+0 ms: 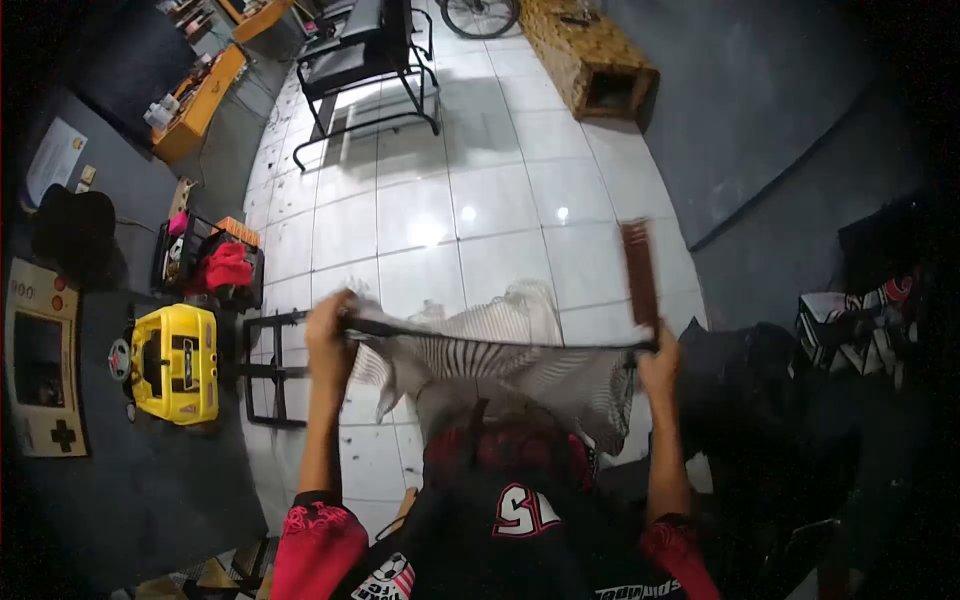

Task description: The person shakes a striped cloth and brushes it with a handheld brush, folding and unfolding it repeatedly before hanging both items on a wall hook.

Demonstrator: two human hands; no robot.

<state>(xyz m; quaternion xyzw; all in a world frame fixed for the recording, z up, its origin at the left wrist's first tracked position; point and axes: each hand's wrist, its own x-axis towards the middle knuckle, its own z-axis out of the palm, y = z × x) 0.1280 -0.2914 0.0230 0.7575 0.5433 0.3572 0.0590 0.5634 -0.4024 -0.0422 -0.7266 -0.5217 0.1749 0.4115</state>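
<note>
from afar, i had left hand (332, 328) and right hand (662, 366) gripping the striped cloth (520, 368) wide apart, likely for tautness; the right also held a brown tool (639, 272) clear.

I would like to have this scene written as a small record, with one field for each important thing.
left hand: grips one end of the dark edge
right hand: grips the other end, together with a brown flat object, blurred
striped cloth: stretched between left hand and right hand, lower part hanging in folds
floor: white tiles, small dark bits at left
left side: yellow toy car
ahead: black-framed chair, patterned box, partial bicycle wheel
</note>
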